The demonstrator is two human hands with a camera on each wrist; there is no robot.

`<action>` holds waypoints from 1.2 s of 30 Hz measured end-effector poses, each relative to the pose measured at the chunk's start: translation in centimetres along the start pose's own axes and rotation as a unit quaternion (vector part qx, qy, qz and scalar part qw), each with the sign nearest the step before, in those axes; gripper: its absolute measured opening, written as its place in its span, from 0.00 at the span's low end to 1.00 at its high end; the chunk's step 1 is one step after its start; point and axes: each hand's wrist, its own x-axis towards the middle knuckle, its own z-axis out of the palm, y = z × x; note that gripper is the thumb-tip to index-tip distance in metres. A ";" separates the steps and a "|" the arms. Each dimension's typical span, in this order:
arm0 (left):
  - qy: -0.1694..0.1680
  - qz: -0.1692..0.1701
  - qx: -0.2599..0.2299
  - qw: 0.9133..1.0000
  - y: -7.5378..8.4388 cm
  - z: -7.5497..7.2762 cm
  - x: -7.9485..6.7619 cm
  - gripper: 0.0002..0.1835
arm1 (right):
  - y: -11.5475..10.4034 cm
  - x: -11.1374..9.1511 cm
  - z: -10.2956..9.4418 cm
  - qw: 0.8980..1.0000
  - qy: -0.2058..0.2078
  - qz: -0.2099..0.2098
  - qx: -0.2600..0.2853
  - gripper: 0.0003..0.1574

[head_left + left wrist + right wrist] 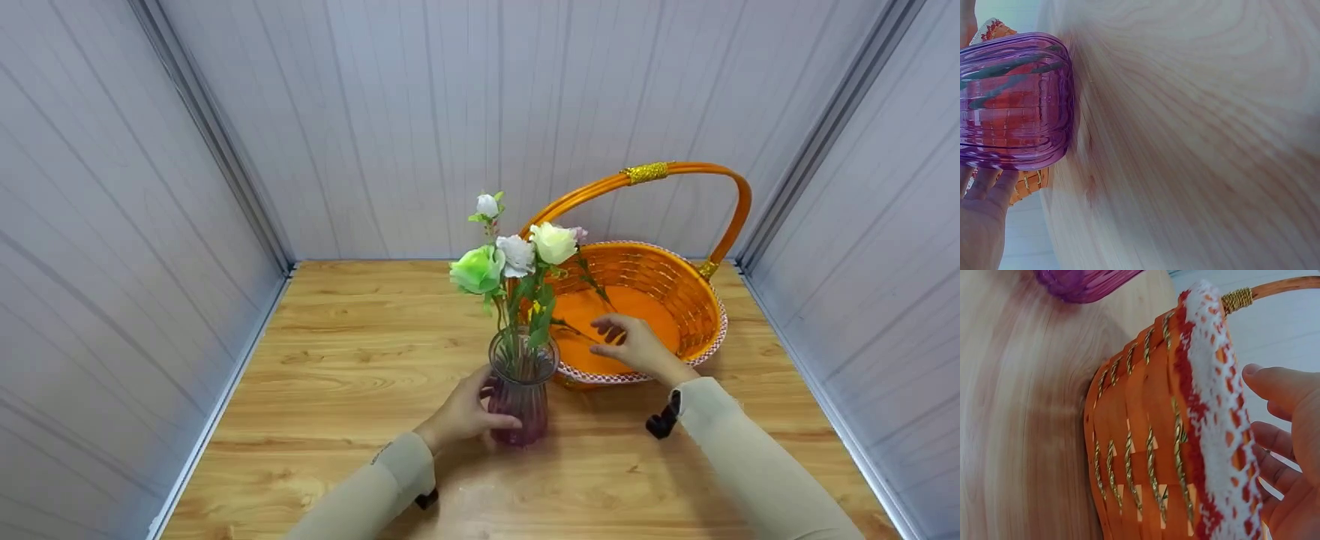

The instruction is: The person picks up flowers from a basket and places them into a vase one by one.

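A ribbed glass vase (519, 412), pinkish purple toward its base, stands upright on the table. White, cream and green artificial flowers (517, 256) rise from it. My left hand (469, 409) holds the vase from the left, thumb across its front; in the left wrist view, fingers (1002, 188) lie along the purple glass (1016, 107). Over the orange basket (652, 300) hovers my right hand (634, 346), fingers loosely bent and thumb apart. Close to its fingertips is a thin stem (576, 330) inside the basket. Another stem (596, 285), with a pinkish bloom, leans there too.
The basket's tall arched handle (739, 217) rises behind the right hand, and a red-and-white trim (1219, 410) runs round its rim. Pale panel walls (375, 135) enclose the wooden table (337, 360) at the back and both sides.
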 end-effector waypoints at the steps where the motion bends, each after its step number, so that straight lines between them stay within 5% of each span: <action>1: 0.000 -0.002 -0.002 1.000 0.0 0.0 0.0 0.54 | 0.2 0.1 0.0 1.000 -0.004 0.004 0.000 0.27; 12: -0.002 0.004 0.001 1.000 -0.2 -0.1 0.0 0.53 | 2.1 0.9 -0.3 0.996 -0.060 0.058 -0.011 0.36; 24: 0.000 -0.006 0.004 1.000 0.0 -0.2 0.0 0.53 | 3.0 2.0 -0.7 0.991 -0.104 0.072 -0.038 0.40; 36: -0.006 0.011 0.008 1.000 -0.1 -0.2 0.2 0.52 | 3.9 2.7 -0.6 0.983 -0.151 0.106 -0.012 0.42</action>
